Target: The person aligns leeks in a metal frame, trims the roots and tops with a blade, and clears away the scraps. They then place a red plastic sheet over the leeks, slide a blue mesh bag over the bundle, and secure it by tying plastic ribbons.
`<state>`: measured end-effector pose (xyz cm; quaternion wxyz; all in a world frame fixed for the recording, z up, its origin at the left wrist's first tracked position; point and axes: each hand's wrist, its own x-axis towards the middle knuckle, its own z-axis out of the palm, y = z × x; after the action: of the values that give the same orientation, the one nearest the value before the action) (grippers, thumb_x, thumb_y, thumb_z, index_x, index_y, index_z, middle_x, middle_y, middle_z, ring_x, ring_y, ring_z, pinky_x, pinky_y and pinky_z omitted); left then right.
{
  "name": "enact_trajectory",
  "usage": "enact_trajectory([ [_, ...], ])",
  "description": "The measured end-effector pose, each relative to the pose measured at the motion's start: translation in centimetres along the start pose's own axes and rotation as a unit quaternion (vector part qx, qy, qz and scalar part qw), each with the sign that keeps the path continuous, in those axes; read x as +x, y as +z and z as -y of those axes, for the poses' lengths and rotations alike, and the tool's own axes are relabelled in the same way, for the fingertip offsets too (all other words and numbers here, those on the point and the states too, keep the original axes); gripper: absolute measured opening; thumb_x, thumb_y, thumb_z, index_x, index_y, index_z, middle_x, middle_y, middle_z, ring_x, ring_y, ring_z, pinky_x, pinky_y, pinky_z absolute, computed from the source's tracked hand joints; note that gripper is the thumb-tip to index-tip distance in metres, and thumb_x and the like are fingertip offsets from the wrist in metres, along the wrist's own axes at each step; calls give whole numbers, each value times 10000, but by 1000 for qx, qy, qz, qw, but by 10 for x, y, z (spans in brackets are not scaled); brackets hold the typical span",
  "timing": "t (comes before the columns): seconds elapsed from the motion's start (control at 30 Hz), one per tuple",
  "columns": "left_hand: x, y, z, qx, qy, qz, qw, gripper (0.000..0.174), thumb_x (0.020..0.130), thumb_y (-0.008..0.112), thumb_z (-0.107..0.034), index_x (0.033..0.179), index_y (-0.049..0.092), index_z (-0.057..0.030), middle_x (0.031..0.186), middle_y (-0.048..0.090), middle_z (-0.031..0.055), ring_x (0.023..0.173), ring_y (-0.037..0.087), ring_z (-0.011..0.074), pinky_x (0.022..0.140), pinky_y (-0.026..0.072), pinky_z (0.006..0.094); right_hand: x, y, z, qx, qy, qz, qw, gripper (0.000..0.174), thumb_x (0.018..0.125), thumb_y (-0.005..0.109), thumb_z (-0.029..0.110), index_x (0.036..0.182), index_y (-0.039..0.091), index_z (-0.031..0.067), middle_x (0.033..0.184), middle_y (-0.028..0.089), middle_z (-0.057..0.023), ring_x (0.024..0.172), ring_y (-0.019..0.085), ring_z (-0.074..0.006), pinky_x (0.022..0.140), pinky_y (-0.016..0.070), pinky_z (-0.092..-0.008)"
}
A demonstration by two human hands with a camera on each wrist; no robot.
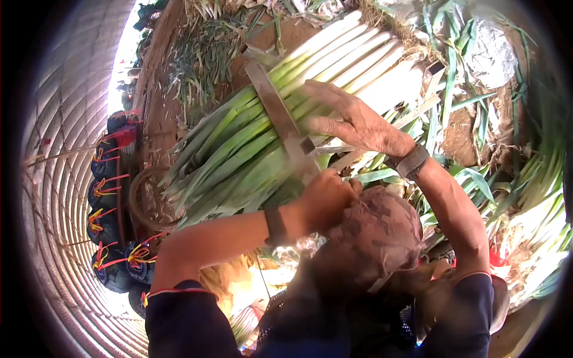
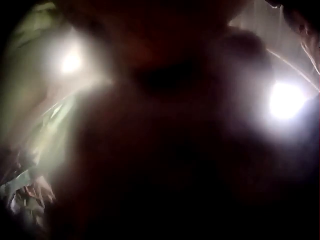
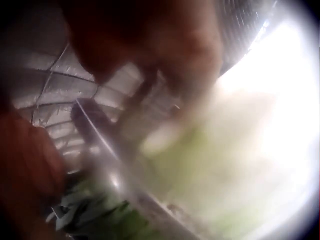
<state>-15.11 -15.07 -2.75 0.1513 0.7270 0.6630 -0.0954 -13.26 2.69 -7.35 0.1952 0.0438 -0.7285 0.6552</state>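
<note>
A bundle of leeks (image 1: 250, 137) lies gathered on the earth floor, a strap (image 1: 276, 104) already across it, the left hand (image 1: 325, 200) with fingers clenched on the strap's end, the right hand (image 1: 352, 122) pressing flat, fingers open; fastening apparently remains

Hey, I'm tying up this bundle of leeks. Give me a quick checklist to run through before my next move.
1. Strap lies across the leeks: ok, it crosses the top of the bundle.
2. Right hand holds the leeks down: ok, laid flat on top.
3. Left hand has the strap's near end: ok, closed in a fist around it.
4. Leeks lined up: ok, white ends sit together.
5. Strap passed underneath: cannot tell, hidden.
</note>
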Motion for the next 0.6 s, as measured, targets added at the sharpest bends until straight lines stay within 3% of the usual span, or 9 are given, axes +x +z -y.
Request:
enact_trajectory([
  [0.03,2,5,1,-20,-14,1,1000,188,692,594,-154,820,576,-18,537,560,89,537,610,255,627,452,374,-3,2,3,26,16,-3,1000,763,876,517,613,1366,457,32,1457,347,-244,1376,307,-353,1126,280,-483],
  [0.07,4,9,1,-37,-26,1,999,206,676,607,-153,821,570,-12,544,561,89,550,616,257,637,449,369,-6,-2,7,58,56,40,996,759,905,494,591,1455,332,93,1474,346,-181,1356,346,-320,1077,372,-440],
  [0.1,5,6,0,-36,-31,5,999,206,676,607,-153,821,570,-12,544,561,89,550,616,257,637,449,369,-9,0,10,64,54,43,996,759,905,494,591,1455,332,93,1474,346,-181,1356,346,-320,1077,372,-440],
  [0.17,5,-3,-2,-62,-9,17,998,235,649,617,-139,831,555,-4,551,561,92,570,620,267,639,447,380,-8,1,17,205,90,63,972,781,908,426,642,1464,320,104,1503,314,-152,1408,249,-302,1145,243,-448],
  [0.3,5,-2,-7,-7,-21,109,994,271,627,635,-151,846,554,-12,556,560,91,568,616,283,648,451,394,-9,-8,17,225,69,98,967,846,886,348,715,1483,278,121,1526,273,-130,1429,191,-295,1168,172,-451],
  [0.37,6,16,-3,-5,-20,82,996,283,626,640,-169,857,557,-29,556,559,89,575,621,286,672,464,411,-13,-8,18,227,71,91,967,860,879,359,720,1488,261,121,1528,259,-142,1429,188,-290,1169,170,-454],
  [0.43,7,11,-1,-27,-8,52,998,278,628,643,-177,855,559,-39,555,559,81,577,627,273,677,469,401,-10,-3,17,261,93,104,955,838,900,430,654,1495,235,97,1507,290,-173,1393,275,-282,1151,229,-413],
  [0.5,7,6,-2,-45,3,15,999,274,631,646,-185,854,561,-49,555,558,73,578,633,260,682,473,391,-7,1,18,267,72,96,956,858,894,425,667,1492,237,80,1511,282,-173,1399,261,-292,1153,223,-416],
  [0.6,14,4,1,-4,-23,80,997,246,653,629,-201,843,553,-65,574,571,68,596,643,238,694,476,376,-6,-5,29,240,72,97,963,913,863,403,721,1493,230,83,1516,261,-195,1414,224,-321,1154,222,-434],
])
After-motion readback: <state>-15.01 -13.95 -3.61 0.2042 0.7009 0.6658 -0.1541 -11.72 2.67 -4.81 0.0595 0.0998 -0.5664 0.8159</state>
